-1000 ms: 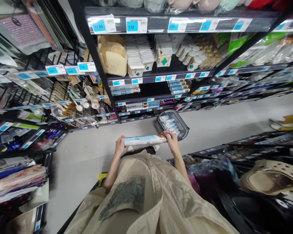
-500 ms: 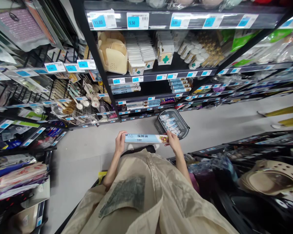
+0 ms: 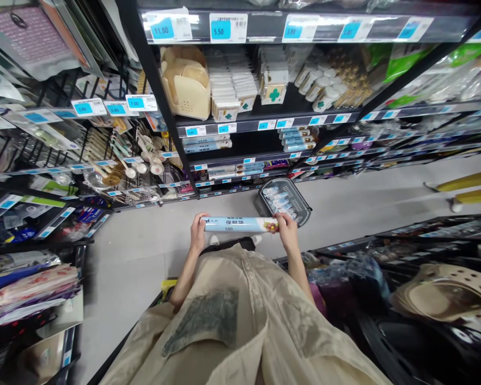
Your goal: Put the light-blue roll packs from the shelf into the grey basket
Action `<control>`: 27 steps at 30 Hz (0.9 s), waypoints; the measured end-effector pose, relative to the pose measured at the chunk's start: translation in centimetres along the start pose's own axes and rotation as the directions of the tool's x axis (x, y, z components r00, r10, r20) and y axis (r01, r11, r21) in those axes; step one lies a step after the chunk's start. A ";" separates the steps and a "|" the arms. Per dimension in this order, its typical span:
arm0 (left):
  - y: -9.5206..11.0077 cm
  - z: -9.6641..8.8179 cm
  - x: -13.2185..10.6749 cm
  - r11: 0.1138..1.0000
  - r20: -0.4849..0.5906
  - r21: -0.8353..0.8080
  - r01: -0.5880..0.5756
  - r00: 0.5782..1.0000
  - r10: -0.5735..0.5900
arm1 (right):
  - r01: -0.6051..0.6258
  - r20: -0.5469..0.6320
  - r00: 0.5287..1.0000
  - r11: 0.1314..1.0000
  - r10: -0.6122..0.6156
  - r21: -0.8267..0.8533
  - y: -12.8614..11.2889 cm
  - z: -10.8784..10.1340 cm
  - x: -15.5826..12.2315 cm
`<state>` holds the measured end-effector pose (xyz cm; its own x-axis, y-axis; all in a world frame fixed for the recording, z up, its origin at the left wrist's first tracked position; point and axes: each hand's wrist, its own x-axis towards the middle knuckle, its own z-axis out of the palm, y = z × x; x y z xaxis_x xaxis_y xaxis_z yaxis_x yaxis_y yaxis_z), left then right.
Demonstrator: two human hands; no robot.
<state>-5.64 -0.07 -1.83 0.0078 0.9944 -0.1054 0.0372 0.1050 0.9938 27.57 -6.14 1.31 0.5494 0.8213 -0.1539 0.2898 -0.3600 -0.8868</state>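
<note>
A slim roll of food storage bags point(image 3: 240, 224) in a light-blue printed wrapper lies level across the space in front of my shirt. My left hand point(image 3: 198, 233) grips its left end, fingers closed around it. At the other end, beside a picture on the wrapper, my right hand point(image 3: 287, 233) is closed on the roll too. Just beyond my right hand, a grey plastic basket point(image 3: 303, 206) stands on the floor with several similar blue-and-white rolls inside.
Ahead is a dark shelf rack point(image 3: 244, 128), where similar blue rolls point(image 3: 299, 140) lie on a lower shelf. Hanging kitchen utensils point(image 3: 138, 155) fill the left racks. Beige clogs point(image 3: 444, 291) sit close on my right. Another person's yellow-clad legs point(image 3: 471, 187) show along the aisle.
The roll has turned slightly in my hands, so its printing shows at a different angle, and it sits a little higher in view. Both hands keep hold of its ends.
</note>
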 end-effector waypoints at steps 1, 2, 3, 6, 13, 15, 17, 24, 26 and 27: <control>-0.2 0.1 0.1 1.000 -0.018 -0.017 -0.002 1.000 0.002 | 0.017 -0.022 1.000 1.000 -0.017 0.010 -0.2 0.0 0.0; -0.4 0.1 0.1 0.999 -0.033 -0.039 -0.003 0.999 0.001 | 0.029 -0.046 0.999 0.999 -0.027 0.024 -0.4 0.0 -0.1; -0.6 0.2 0.2 0.998 -0.043 -0.062 -0.001 0.999 -0.002 | 0.034 -0.065 0.997 0.999 -0.032 0.040 -0.5 0.0 -0.1; -1.1 0.4 0.4 0.995 -0.044 -0.093 0.043 0.998 -0.047 | 0.022 -0.080 0.997 0.996 -0.015 0.083 -0.7 0.1 0.0; -1.2 0.4 0.5 0.986 -0.013 -0.151 0.076 0.997 -0.079 | 0.004 -0.056 0.998 0.995 0.002 0.099 -0.2 0.1 0.2; -1.1 0.4 0.5 0.985 -0.007 -0.157 0.078 0.997 -0.080 | -0.005 -0.057 0.998 0.993 0.012 0.120 -0.2 0.1 0.2; -1.1 0.4 0.5 0.985 -0.005 -0.154 0.080 0.997 -0.082 | -0.016 -0.064 0.998 0.990 0.025 0.140 -0.2 0.0 0.1; -0.9 1.0 0.9 0.970 -0.026 -0.200 0.137 0.989 -0.145 | -0.057 -0.045 0.997 0.986 0.065 0.160 0.3 0.0 0.3; -0.8 1.1 1.1 0.959 -0.043 -0.239 0.151 0.985 -0.166 | -0.096 -0.009 0.995 0.977 0.099 0.189 0.3 0.1 0.3; -0.9 1.2 1.2 0.955 -0.051 -0.252 0.157 0.983 -0.175 | -0.118 0.007 0.993 0.971 0.119 0.210 0.3 0.2 0.3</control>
<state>-4.48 0.99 -2.85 -0.0500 0.9599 -0.2760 -0.2150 0.2595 0.9415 27.62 -5.93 0.94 0.5741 0.7760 -0.2613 0.0520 -0.3531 -0.9341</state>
